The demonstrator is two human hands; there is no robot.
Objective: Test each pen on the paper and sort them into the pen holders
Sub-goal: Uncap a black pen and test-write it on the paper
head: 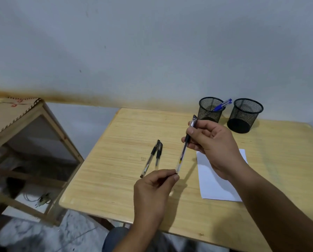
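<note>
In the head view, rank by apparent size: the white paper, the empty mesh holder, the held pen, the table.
1. table
2. white paper
3. empty mesh holder
4. held pen, long but thin, gripped by right hand and left hand; nearer the camera, so unsure.

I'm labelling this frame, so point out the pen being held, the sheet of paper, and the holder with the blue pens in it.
held pen (183, 151): head view, on its clear barrel between the two hands.
paper (212, 184): head view, on its bare white middle.
holder with blue pens (207, 113): head view, on its mesh wall.
</note>
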